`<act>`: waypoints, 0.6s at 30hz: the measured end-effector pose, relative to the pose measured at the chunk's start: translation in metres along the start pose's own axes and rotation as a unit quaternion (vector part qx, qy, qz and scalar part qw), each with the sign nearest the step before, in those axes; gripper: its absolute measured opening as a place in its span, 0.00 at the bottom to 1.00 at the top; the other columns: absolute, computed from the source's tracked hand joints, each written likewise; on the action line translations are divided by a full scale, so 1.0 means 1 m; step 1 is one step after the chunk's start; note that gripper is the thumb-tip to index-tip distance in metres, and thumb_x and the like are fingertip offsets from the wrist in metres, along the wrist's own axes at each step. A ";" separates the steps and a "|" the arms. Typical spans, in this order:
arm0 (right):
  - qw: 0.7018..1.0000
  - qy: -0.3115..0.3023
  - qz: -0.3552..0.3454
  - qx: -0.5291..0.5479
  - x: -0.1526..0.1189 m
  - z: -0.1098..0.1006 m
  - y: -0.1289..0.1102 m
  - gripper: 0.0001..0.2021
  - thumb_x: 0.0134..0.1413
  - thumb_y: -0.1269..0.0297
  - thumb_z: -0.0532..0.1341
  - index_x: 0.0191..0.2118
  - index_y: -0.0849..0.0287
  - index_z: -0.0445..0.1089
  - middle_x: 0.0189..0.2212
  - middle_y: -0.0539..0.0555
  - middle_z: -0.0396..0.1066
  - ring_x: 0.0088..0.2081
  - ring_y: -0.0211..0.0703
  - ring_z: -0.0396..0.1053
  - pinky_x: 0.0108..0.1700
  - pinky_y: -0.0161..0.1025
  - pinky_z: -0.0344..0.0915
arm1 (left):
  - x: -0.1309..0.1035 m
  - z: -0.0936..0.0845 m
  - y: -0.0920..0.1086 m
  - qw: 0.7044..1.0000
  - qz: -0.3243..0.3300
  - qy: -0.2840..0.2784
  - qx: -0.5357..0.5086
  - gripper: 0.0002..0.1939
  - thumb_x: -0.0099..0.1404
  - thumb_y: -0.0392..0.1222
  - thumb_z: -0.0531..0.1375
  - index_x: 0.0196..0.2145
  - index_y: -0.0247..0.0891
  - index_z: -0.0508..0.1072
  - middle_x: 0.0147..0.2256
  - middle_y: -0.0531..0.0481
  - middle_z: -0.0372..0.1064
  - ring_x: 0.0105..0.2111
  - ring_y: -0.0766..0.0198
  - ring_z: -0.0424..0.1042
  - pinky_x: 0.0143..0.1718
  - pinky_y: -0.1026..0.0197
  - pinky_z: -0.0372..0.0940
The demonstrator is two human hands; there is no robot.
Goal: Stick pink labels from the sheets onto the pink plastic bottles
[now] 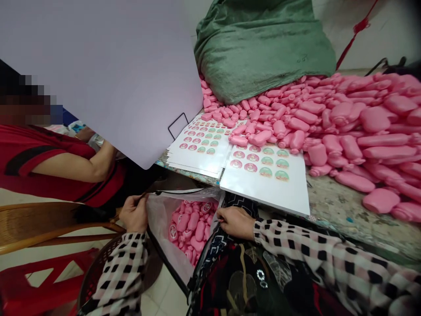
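My left hand (pixel 134 213) is closed on the left edge of a white bag (pixel 158 221) with black edging. The fingers of my right hand (pixel 237 222) pinch the bag's right rim. Held apart at the mouth, the bag shows many small pink plastic bottles (pixel 194 224) inside, some carrying round stickers. Its lower part hangs over my lap and is partly hidden. Just beyond my right hand, a sticker sheet (pixel 263 191) with pink and green half-round labels lies on the worktable's edge, next to a stack of similar sheets (pixel 194 160).
Loose pink bottles (pixel 315 114) are heaped across the worktable (pixel 332 202), below a green sack (pixel 263 48). A large pale panel (pixel 131 66) stands at the left. Beyond it sits a person in red (pixel 79 162). A wooden chair (pixel 59 219), red stool (pixel 42 276) and basket (pixel 95 272) are nearby.
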State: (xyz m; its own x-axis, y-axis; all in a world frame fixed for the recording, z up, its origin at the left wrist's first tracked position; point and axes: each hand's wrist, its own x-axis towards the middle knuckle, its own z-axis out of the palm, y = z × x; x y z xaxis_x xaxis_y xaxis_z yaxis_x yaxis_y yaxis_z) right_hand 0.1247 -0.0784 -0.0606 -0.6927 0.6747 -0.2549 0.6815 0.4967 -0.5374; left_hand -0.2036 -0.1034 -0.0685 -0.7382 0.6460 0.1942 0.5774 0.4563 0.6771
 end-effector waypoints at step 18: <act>0.985 0.055 0.109 0.117 -0.018 0.016 0.019 0.05 0.47 0.65 0.58 0.32 0.56 0.68 0.28 0.50 0.71 0.32 0.39 0.67 0.29 0.33 0.49 | -0.003 0.010 0.068 0.919 0.186 -0.199 0.284 0.29 0.58 0.55 0.53 0.55 0.41 0.64 0.52 0.36 0.63 0.47 0.40 0.65 0.45 0.44 0.59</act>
State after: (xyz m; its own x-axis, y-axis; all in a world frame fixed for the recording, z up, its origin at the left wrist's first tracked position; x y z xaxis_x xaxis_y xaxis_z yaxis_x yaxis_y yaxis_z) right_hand 0.1468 -0.0895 -0.0790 -0.4964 0.8135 -0.3030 0.7292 0.2015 -0.6540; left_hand -0.1586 -0.0686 -0.0303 -0.3321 0.9431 -0.0152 0.9363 0.3316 0.1155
